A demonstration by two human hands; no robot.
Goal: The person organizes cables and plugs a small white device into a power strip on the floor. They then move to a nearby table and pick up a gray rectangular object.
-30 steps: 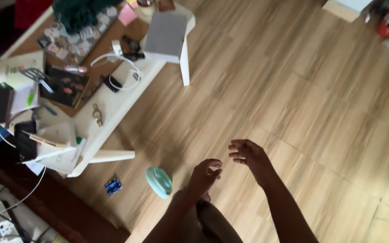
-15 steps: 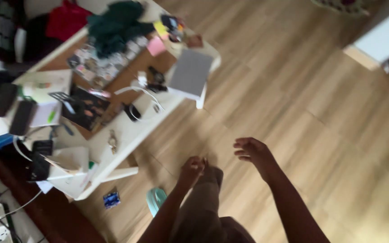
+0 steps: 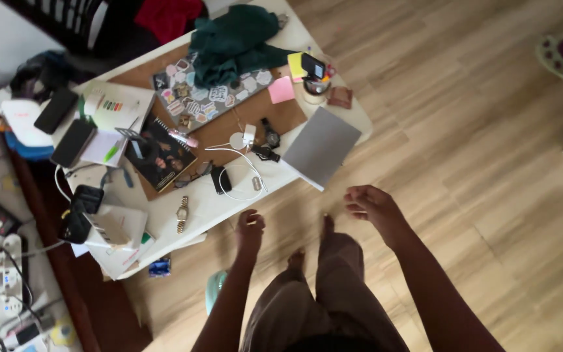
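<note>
I stand on a wooden floor beside a low white table [image 3: 216,212] covered with clutter. My left hand [image 3: 250,229] hangs just off the table's near edge with curled fingers and holds nothing. My right hand [image 3: 373,207] floats over the floor right of a grey closed laptop [image 3: 322,147], its fingers loosely curled and empty. A wristwatch [image 3: 182,214] lies on the table left of my left hand. A white cable [image 3: 245,173] loops beside a black device. My legs in brown trousers [image 3: 324,296] show below.
A sticker-covered laptop [image 3: 206,91] lies under a dark green cloth [image 3: 232,39]. Notebooks, phones [image 3: 73,142] and pink notes crowd the table. A teal round object [image 3: 214,290] and a blue packet [image 3: 159,267] lie on the floor. Power strips [image 3: 4,274] lie at left.
The view has swung toward the table, which now fills the upper left. My left hand has moved up and left to the table's edge; my right hand has kept its place.
</note>
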